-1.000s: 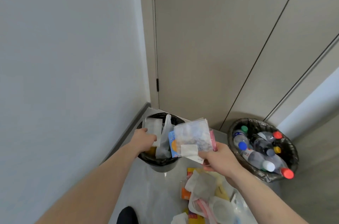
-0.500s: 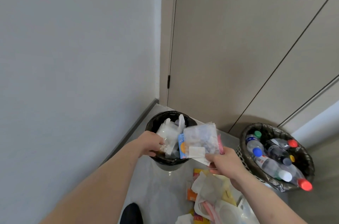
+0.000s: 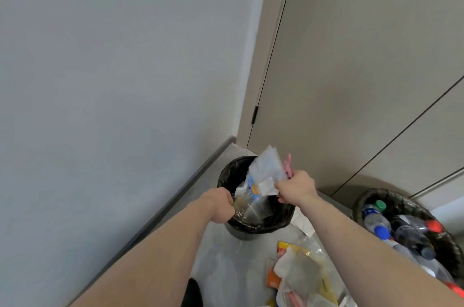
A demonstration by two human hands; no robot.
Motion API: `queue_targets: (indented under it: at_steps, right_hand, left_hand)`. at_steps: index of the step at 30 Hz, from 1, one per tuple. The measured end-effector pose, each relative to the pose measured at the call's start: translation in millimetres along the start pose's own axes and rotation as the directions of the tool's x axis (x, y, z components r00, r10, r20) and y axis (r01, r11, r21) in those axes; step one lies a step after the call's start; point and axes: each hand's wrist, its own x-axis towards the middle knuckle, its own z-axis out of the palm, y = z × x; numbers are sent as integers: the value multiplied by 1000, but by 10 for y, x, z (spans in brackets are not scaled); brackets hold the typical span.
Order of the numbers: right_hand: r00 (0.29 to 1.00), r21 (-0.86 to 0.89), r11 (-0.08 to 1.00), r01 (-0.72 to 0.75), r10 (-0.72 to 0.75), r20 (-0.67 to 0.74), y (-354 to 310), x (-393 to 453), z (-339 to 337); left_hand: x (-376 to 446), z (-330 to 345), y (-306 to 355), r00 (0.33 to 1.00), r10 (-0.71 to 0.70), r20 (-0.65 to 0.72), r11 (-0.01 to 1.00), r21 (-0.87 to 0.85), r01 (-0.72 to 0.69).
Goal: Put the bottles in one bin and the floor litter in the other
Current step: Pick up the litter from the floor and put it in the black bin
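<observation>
The left bin [image 3: 227,176], lined with a black bag, stands in the corner by the wall. My left hand [image 3: 219,206] is at its near rim, fingers curled on a clear plastic bag [image 3: 252,210] that lies low inside the bin. My right hand [image 3: 296,189] grips a bundle of plastic packets [image 3: 266,171], clear, blue and pink, upright over the bin's opening. The right bin [image 3: 361,200], also black-lined, holds several bottles [image 3: 376,221] with blue, red and green caps. Floor litter [image 3: 298,271] of wrappers and bags lies between the bins.
A grey wall runs along the left and meets a beige door behind the left bin. Panelled beige walls stand behind the right bin. A dark shoe tip [image 3: 192,293] shows at the bottom edge on the grey floor.
My left hand has lowered its clear bag down into the left bin. My right hand has swung its bundle of packets left and up, over that bin's opening.
</observation>
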Motion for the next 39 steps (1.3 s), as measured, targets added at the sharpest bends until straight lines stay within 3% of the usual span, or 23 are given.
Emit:
queue_targets:
  at_steps: [5, 8, 10, 15, 22, 27, 32, 36, 39]
  right_hand:
    - [996, -164, 983, 82, -75, 48, -32, 46, 94]
    - [978, -347, 915, 206, -207, 32, 255, -172, -55]
    - [974, -366, 903, 226, -220, 58, 603, -321, -188]
    - [994, -410, 906, 108, -85, 74, 1739, -709, -507]
    - [952, -392, 890, -232, 291, 95, 3211, -1128, -798]
    - [899, -306, 871, -383, 428, 92, 3859, -1203, -803]
    - [836, -110, 834, -541, 547, 40, 4322, -962, -702]
    - [794, 51, 796, -604, 606, -48, 4552, -658, -541]
    - [752, 123, 767, -630, 641, -153, 4723, -469, -427]
  left_hand:
    - [17, -9, -7, 1000, 4, 5, 999, 35, -5]
    - [11, 5, 14, 1000, 1, 18, 995, 100, -3]
    - [-5, 37, 59, 999, 9, 40, 986, 167, -16]
    - [-172, 255, 349, 991, 52, 121, 915, 391, -96]
    - [-261, 1101, 882, 951, 110, 289, 738, 618, -273]
    - [-111, 1957, 1180, 929, 112, 354, 827, 486, -284]
    - [218, 2725, 1171, 954, -35, 299, 992, 130, -5]
    - [553, 3036, 1126, 958, -203, 202, 975, -46, 216]
    - [796, 3190, 1050, 890, -409, 200, 869, -213, 447]
